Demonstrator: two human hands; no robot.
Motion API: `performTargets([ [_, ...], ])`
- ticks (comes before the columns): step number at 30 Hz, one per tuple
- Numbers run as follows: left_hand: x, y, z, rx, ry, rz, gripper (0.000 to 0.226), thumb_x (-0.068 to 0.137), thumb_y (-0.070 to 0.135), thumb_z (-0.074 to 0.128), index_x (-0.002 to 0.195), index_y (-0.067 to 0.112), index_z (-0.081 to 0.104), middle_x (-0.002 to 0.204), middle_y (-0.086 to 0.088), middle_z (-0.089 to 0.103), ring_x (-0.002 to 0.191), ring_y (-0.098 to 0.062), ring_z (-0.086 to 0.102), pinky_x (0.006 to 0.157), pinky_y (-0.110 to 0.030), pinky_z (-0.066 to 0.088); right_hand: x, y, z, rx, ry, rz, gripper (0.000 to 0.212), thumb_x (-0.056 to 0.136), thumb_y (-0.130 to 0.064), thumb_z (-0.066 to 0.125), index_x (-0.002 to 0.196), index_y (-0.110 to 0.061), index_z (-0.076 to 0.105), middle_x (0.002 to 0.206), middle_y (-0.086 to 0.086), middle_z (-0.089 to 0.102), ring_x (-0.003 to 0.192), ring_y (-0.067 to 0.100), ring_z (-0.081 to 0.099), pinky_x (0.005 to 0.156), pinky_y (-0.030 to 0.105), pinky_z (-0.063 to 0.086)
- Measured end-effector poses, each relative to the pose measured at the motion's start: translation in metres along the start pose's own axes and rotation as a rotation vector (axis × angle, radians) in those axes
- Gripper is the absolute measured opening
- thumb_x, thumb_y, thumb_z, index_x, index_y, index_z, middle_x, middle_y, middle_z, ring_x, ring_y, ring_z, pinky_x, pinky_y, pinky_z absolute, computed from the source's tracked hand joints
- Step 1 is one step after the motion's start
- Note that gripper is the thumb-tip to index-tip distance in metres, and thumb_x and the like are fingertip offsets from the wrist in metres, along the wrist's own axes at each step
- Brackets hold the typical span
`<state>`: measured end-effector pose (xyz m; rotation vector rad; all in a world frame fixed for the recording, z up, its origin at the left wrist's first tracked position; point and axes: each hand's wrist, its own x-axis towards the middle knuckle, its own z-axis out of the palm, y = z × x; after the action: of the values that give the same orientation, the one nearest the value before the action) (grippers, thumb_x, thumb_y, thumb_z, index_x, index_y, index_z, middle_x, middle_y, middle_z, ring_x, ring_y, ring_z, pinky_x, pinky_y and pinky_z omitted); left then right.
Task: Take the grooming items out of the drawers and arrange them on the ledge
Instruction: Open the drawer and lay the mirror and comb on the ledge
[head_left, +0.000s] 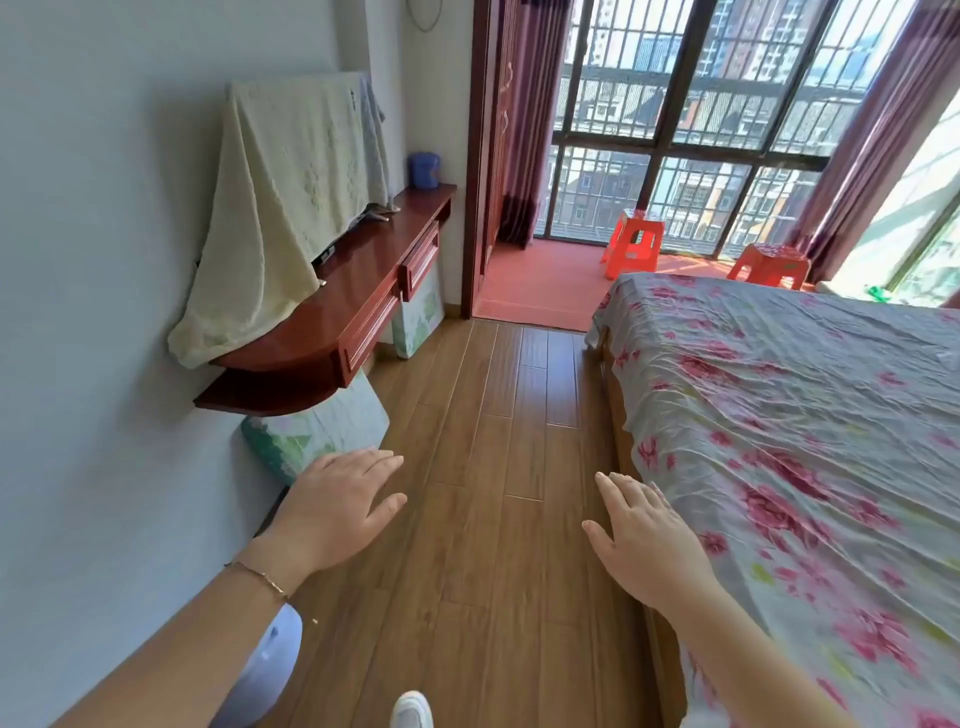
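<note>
A reddish wooden wall-mounted ledge (332, 312) runs along the left wall. Two drawers are set in its front: a near one (366, 325) and a far one (422, 259), both closed. No grooming items show. My left hand (340, 501) hovers palm down over the floor, below the ledge's near end, fingers apart and empty. My right hand (641, 535) is held out beside the bed, also flat, spread and empty.
A cream cloth (280, 208) covers something standing on the ledge. A blue container (424, 169) sits at its far end. Printed bags (317, 431) lie under the ledge. A floral-sheeted bed (789, 431) fills the right side. Red stools (635, 240) stand by the barred window.
</note>
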<state>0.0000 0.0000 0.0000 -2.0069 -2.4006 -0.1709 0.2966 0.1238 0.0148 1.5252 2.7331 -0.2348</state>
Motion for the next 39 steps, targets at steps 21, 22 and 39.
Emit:
performTargets([
  [21,0.302,-0.100,0.005,-0.038,0.053,0.034,0.082,0.077,0.063,0.003,0.139,0.025,0.042,0.143,0.011,0.042,0.135,-0.005,0.033,0.108,-0.030,0.027,0.296,0.016,-0.048,0.037,0.074,0.035,0.060,0.097,-0.045,0.031,0.149,-0.023,0.009,0.156,-0.004,0.016,0.144,0.015,0.007,0.109,0.024,-0.003],
  [22,0.314,-0.101,0.007,-0.045,0.044,0.033,0.083,0.076,0.063,0.002,0.139,0.026,0.041,0.144,0.012,0.041,0.135,-0.005,0.032,0.109,-0.030,0.026,0.308,0.019,-0.047,0.036,0.068,0.036,0.060,0.097,-0.046,0.031,0.149,-0.024,0.009,0.156,-0.004,0.015,0.145,0.014,0.006,0.107,0.023,-0.005],
  [39,0.547,-0.091,0.055,-0.042,-0.007,-0.188,0.081,0.077,0.066,0.001,0.144,0.030,0.030,0.149,0.014,0.031,0.139,-0.003,0.022,0.112,-0.028,0.019,0.577,0.131,-0.050,-0.015,-0.053,-0.180,0.062,0.097,-0.047,0.030,0.149,-0.024,0.005,0.157,-0.006,0.008,0.145,0.014,0.000,0.109,0.025,-0.008],
])
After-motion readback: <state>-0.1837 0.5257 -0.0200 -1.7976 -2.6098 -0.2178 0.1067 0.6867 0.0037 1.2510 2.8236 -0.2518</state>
